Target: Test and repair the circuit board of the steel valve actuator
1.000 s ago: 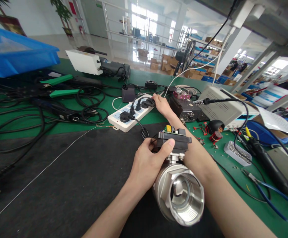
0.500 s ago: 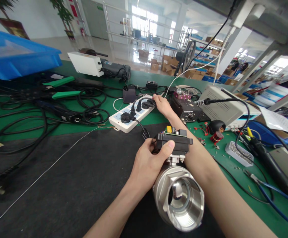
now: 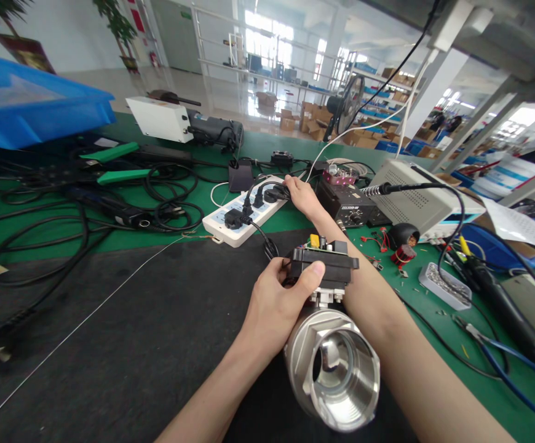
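Steel makes the valve (image 3: pixel 333 363) at five o'clock look heavy; the left hand (image 3: pixel 272 301), seemingly steadying it, has fingers grasping its black housing (image 3: pixel 334 275). Toward one, the right hand (image 3: pixel 301 195) meets the power strip (image 3: pixel 267 213), its fingers' grip impossible to tell.

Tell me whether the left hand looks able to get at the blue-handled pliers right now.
Probably not as things stand: the left hand is holding the black housing atop the metal valve, and the right forearm stretches across the way to the blue-handled pliers.
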Demonstrator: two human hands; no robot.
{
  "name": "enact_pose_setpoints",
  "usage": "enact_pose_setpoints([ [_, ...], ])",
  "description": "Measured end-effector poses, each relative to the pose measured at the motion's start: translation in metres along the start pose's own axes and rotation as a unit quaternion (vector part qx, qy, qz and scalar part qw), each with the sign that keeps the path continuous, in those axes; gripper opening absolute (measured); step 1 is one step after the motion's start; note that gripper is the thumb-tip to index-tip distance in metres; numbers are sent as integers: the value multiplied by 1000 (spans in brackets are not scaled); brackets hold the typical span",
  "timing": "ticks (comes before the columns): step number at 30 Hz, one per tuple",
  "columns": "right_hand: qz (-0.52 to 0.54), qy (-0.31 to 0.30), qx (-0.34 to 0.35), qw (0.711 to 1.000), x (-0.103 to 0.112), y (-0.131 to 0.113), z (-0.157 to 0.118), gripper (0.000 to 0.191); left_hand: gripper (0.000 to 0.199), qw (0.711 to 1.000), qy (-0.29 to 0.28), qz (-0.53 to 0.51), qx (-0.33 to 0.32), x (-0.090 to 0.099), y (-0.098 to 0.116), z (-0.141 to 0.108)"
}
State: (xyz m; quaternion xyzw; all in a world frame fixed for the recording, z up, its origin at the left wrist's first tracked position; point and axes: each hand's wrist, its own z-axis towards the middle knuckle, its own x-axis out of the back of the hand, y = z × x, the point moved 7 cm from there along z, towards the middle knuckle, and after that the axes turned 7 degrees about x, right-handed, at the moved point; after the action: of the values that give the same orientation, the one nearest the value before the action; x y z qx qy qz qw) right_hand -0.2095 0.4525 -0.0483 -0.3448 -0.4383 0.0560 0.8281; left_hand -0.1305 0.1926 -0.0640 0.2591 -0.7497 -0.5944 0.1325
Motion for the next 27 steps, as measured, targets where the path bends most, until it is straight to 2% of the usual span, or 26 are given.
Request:
enact_pose_setpoints([
  [11,2,16,3,1000,0,4,2,51,57,1000,-1,0,1,0,0,0],
  [15,4,38,7,999,2,0,-1,43,56,999,-21,-24,-4,-3,2,0],
  [17,5,60,17,998,9,-9,-1,34,55,999,-32,-35,-9,-4,4,-1],
  [20,18,112,51,992,36,-37,3,25,54,999,-29,-34,-16,-1,7,-5],
  [23,54,148,92,983,74,-82,-1,30,55,999,-33,-25,-31,2,9,-9],
  [25,126,137,127,974,98,-117,-17,30,56,998,-50,-20,-38,2,11,-11],
  [27,198,99,155,963,119,-150,-45,28,56,996,-83,-19,-41,0,13,-13],
])
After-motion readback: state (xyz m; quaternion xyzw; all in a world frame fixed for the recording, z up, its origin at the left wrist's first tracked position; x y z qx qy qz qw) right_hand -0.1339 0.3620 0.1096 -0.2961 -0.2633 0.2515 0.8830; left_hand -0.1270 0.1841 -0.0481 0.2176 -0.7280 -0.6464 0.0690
